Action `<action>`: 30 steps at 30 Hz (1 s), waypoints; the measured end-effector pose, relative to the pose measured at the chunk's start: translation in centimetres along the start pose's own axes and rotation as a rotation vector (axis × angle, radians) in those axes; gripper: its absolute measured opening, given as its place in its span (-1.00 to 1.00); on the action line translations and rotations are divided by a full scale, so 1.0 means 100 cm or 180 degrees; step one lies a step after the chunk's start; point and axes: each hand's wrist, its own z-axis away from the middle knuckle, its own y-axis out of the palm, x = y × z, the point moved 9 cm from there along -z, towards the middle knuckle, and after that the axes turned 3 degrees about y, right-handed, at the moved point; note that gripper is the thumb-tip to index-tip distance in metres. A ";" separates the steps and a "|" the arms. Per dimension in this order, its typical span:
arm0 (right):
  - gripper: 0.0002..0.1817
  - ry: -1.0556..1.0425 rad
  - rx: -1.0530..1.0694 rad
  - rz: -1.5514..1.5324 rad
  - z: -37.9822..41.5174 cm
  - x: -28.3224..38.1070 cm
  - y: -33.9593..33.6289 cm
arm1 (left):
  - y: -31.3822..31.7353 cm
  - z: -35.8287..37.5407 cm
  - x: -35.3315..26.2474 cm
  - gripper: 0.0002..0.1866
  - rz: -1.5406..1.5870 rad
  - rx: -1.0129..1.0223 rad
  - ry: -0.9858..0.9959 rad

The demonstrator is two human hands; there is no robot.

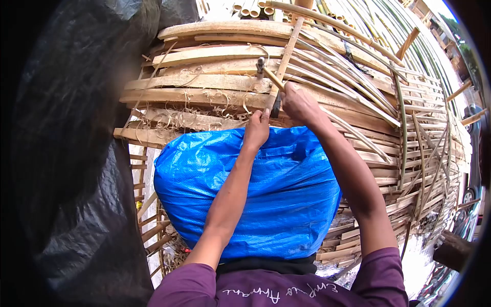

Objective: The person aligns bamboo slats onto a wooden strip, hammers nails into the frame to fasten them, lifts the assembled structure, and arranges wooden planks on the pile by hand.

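My right hand grips the handle of a hammer, its dark head raised over the wooden slats at the upper left. A narrow wooden strip runs across the slats, its lower end at my left hand. The fingers of that hand are closed at the strip's end, thumb and fingertips pressed to it. Beside the strip, between my two hands, shows a small dark piece. Curly wood shavings lie over the slats left of the hammer.
A blue tarp covers my lap. Black plastic sheeting hangs along the left side. Loose thin strips lie across the slatted surface on the right. Cut bamboo poles are stacked at the back, and a wooden post stands right of them.
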 end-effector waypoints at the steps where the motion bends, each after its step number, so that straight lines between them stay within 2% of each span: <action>1: -0.69 -0.0084 0.0173 0.0173 0.001 -0.002 0.012 | 0.002 -0.001 0.001 -0.53 0.0002 0.0010 0.0014; 3: -0.67 -0.0264 0.0210 0.0288 -0.003 -0.008 0.004 | 0.006 -0.004 0.010 -0.51 0.0124 0.0062 -0.0087; 5: -0.66 -0.0160 -0.0149 0.0147 0.003 -0.004 -0.017 | 0.001 0.001 0.004 -0.53 0.0149 0.0084 -0.0155; 7: -0.69 -0.0112 -0.0510 -0.0442 0.027 0.020 -0.054 | 0.002 0.000 0.003 -0.54 0.0044 0.0003 0.0035; 9: -0.70 -0.0158 -0.0709 -0.1083 0.041 0.028 -0.058 | 0.000 0.000 -0.001 -0.56 -0.0051 0.0001 0.0099; 11: -0.72 0.0153 -0.0456 -0.0680 0.045 0.014 -0.017 | 0.000 0.001 -0.001 -0.56 0.0031 -0.0064 0.0110; 12: -0.72 0.0167 -0.0011 -0.0103 0.043 0.004 0.012 | -0.002 0.005 -0.005 -0.56 0.0065 0.0082 -0.0194; 13: -0.71 0.0084 0.0218 0.0175 0.039 0.004 0.029 | -0.001 0.002 -0.002 -0.56 0.0063 0.0066 -0.0140; 14: -0.69 -0.0039 0.0136 0.0123 0.037 -0.001 0.031 | 0.003 0.001 0.005 -0.56 0.0174 0.0077 -0.0127; 17: -0.68 -0.0202 -0.0030 -0.0020 0.035 0.021 -0.015 | 0.004 0.004 0.011 -0.58 0.0200 0.0047 -0.0050; 19: -0.66 -0.0422 -0.0569 -0.0319 0.042 0.035 -0.055 | 0.001 -0.005 0.002 -0.58 0.0083 0.0029 0.0109; 21: -0.69 -0.0334 -0.0810 -0.0681 0.050 0.043 -0.082 | 0.002 -0.001 0.003 -0.59 0.0142 -0.0015 0.0124; 23: -0.69 -0.0229 -0.0791 -0.1009 0.055 0.041 -0.074 | 0.002 0.001 0.000 -0.58 0.0173 0.0023 0.0096; 25: -0.70 0.0234 -0.0437 -0.0613 0.053 0.019 -0.023 | -0.004 0.005 -0.008 -0.56 0.0025 -0.0043 0.0037; 26: -0.73 0.0350 0.0233 -0.0010 0.048 0.003 0.015 | -0.003 0.005 -0.005 -0.54 -0.0018 0.0013 -0.0045; 30: -0.64 -0.0239 0.0308 0.0179 0.026 0.018 0.015 | 0.001 -0.003 0.003 -0.55 0.0215 -0.0262 0.0322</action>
